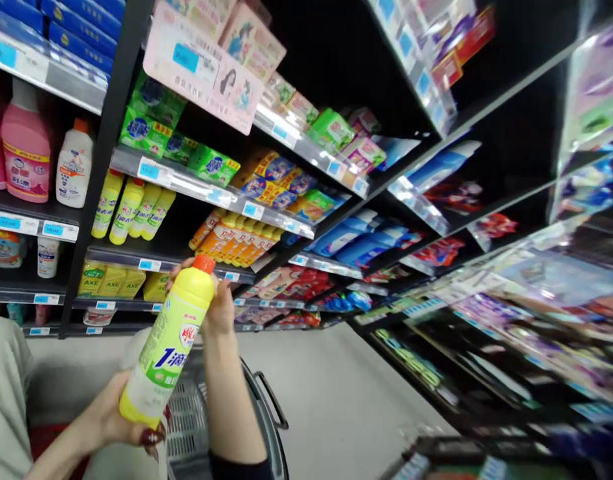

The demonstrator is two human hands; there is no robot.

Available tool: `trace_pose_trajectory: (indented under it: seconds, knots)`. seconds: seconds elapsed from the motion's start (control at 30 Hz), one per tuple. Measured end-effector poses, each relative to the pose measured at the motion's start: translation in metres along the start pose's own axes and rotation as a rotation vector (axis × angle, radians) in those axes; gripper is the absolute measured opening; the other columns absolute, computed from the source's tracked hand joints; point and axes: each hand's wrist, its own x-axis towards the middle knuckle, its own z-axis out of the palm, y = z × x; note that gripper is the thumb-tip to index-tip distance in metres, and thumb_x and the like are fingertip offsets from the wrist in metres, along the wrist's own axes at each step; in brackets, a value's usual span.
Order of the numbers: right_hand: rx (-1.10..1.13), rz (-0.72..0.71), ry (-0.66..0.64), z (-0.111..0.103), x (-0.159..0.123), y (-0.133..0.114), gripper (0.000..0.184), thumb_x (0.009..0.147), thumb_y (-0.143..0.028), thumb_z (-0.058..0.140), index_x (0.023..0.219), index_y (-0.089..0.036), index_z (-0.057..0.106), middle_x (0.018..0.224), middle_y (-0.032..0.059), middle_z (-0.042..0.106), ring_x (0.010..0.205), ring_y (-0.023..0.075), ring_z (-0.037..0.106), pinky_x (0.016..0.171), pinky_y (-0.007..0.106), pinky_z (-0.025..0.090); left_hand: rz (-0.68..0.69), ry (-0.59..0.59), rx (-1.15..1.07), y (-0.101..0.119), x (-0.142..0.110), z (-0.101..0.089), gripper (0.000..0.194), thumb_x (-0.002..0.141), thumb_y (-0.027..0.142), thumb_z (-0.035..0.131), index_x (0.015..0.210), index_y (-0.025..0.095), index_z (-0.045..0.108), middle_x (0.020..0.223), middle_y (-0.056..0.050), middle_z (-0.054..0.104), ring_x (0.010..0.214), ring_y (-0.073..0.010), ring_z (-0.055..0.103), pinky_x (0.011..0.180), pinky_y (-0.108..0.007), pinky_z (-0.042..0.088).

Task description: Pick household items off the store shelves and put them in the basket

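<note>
A yellow bottle of dish soap (173,340) with a red cap and a green label band is held tilted before me, its cap end toward the shelves. My left hand (121,413) is closed around its bottom end. Near the cap, my right hand (220,308) grips the upper part from behind, so most of its fingers are hidden. Similar yellow bottles (129,210) with red caps stand on the shelf beyond, beside a row of orange bottles (239,240).
Below my arms is a grey shopping basket (259,407) with a dark handle. Shelves of boxed soaps (151,127) and pink jugs (26,147) rise ahead. A pale floor (331,393) runs along the aisle, with blurred shelving (511,347) at the right.
</note>
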Motion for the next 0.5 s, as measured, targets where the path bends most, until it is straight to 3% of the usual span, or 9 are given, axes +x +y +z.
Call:
trace_pose_trajectory:
  seconds: [0.07, 0.13, 0.23, 0.3, 0.4, 0.47, 0.5]
  knots:
    - [-0.335, 0.051, 0.005, -0.021, -0.010, -0.026, 0.055, 0.072, -0.070, 0.061, 0.093, -0.020, 0.058, 0.083, 0.0037, 0.057, 0.072, 0.0171, 0.055, 0.063, 0.028, 0.046, -0.030, 0.011, 0.181, 0.001, 0.002, -0.009, 0.051, 0.058, 0.038, 0.083, 0.097, 0.013, 0.060, 0.084, -0.008, 0.069, 0.066, -0.0192, 0.065, 0.057, -0.030, 0.055]
    - [-0.629, 0.141, -0.019, -0.042, -0.025, -0.052, 0.047, 0.076, -0.064, 0.063, 0.090, -0.019, 0.060, 0.082, 0.0020, 0.057, 0.070, 0.0144, 0.052, 0.061, 0.025, 0.042, -0.035, -0.024, 0.320, -0.005, 0.009, -0.013, 0.050, 0.060, 0.040, 0.081, 0.098, 0.013, 0.059, 0.082, -0.007, 0.069, 0.069, -0.0189, 0.064, 0.062, -0.032, 0.055]
    - [-0.923, 0.331, -0.079, -0.066, -0.058, -0.080, 0.033, 0.079, -0.051, 0.065, 0.085, -0.018, 0.060, 0.071, -0.0021, 0.054, 0.057, 0.0101, 0.043, 0.052, 0.022, 0.033, -0.063, -0.088, 0.480, -0.029, 0.023, -0.008, 0.052, 0.059, 0.037, 0.081, 0.101, 0.013, 0.063, 0.089, -0.007, 0.071, 0.084, -0.0246, 0.065, 0.079, -0.038, 0.055]
    - [-1.069, 0.442, -0.099, -0.081, -0.087, -0.085, 0.024, 0.079, -0.041, 0.066, 0.081, -0.018, 0.061, 0.062, -0.0042, 0.052, 0.052, 0.0090, 0.039, 0.050, 0.021, 0.029, -0.079, -0.087, 0.613, -0.050, 0.030, -0.001, 0.064, 0.057, 0.034, 0.083, 0.115, 0.015, 0.063, 0.108, -0.009, 0.070, 0.103, -0.0313, 0.062, 0.094, -0.044, 0.049]
    - [-1.215, 0.568, -0.051, -0.109, -0.135, -0.057, 0.017, 0.080, -0.035, 0.064, 0.078, -0.019, 0.059, 0.059, -0.0045, 0.053, 0.051, 0.0102, 0.040, 0.053, 0.023, 0.030, -0.098, 0.027, 0.788, -0.077, 0.037, -0.005, 0.077, 0.066, 0.026, 0.074, 0.138, 0.016, 0.048, 0.141, -0.015, 0.052, 0.135, -0.0371, 0.038, 0.113, -0.052, 0.030]
    - [-1.291, 0.680, -0.007, -0.132, -0.166, -0.014, 0.015, 0.084, -0.034, 0.059, 0.080, -0.020, 0.057, 0.063, -0.0025, 0.056, 0.055, 0.0121, 0.046, 0.057, 0.024, 0.033, -0.059, 0.171, 0.991, -0.084, 0.039, -0.025, 0.068, 0.077, 0.024, 0.062, 0.142, 0.015, 0.043, 0.148, -0.017, 0.043, 0.143, -0.0339, 0.024, 0.117, -0.055, 0.021]
    - [-1.328, 0.748, 0.003, -0.144, -0.178, 0.013, 0.014, 0.085, -0.033, 0.058, 0.082, -0.019, 0.057, 0.067, -0.0005, 0.059, 0.060, 0.0137, 0.050, 0.060, 0.025, 0.034, -0.019, 0.265, 1.147, -0.084, 0.040, -0.040, 0.060, 0.083, 0.026, 0.055, 0.141, 0.015, 0.044, 0.147, -0.017, 0.044, 0.142, -0.0322, 0.026, 0.116, -0.055, 0.023]
